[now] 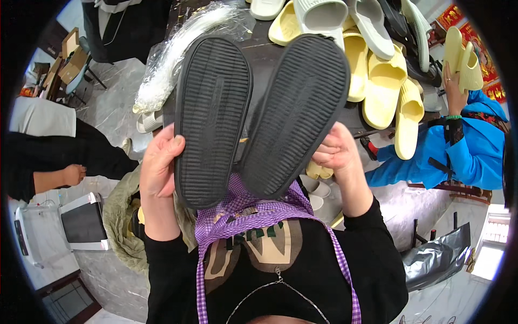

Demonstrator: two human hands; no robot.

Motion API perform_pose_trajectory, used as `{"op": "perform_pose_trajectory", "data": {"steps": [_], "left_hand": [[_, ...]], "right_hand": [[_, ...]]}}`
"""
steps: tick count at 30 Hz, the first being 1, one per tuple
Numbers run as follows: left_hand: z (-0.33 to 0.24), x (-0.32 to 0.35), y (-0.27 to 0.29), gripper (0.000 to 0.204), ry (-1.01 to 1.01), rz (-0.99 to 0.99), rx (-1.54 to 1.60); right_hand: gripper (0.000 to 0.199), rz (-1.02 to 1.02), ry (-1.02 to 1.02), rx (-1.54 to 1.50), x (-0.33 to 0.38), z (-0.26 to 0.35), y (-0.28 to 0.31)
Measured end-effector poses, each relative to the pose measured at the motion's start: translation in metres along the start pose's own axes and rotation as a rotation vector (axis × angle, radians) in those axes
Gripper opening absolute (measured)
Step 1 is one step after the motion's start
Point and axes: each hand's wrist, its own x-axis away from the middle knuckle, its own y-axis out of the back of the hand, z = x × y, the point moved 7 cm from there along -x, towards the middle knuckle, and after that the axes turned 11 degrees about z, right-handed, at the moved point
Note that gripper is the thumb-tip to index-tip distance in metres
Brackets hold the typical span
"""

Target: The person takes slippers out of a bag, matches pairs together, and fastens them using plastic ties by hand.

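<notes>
My left hand point(163, 156) grips a black slide sandal point(213, 119) by its outer edge, thumb on the ribbed sole. In my right hand point(335, 148) is a second black slide sandal point(297, 113), held along its right edge. Both soles face me, and the two sandals tilt apart at the top, close together at the bottom. The straps are hidden behind the soles. Behind them on the dark table lie yellow slides point(384, 89), light grey slides point(321, 19) and a bundle of clear plastic bags point(186, 51).
A co-worker in blue point(453, 140) at the right holds up a pair of yellow slides point(462, 62). Another person in black point(59, 156) stands at the left. A green cloth sack point(121, 216) sits beside my left arm. Dark plastic sheeting point(440, 259) lies at the lower right.
</notes>
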Motion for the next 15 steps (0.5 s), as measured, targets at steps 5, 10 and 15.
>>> {"op": "perform_pose_trajectory", "data": {"steps": [5, 10, 15], "left_hand": [[-0.039, -0.016, -0.018, 0.053, -0.144, -0.244, -0.901], [-0.008, -0.053, -0.072, 0.057, -0.206, -0.003, -1.504], [-0.003, -0.053, -0.070, 0.053, -0.137, 0.198, -1.092]], "right_hand": [[0.045, -0.315, 0.126, 0.111, 0.018, 0.027, -0.042], [0.040, -0.233, 0.345, 0.260, 0.026, 0.055, -0.082], [0.051, -0.299, 0.322, 0.357, 0.009, 0.047, -0.107]]}}
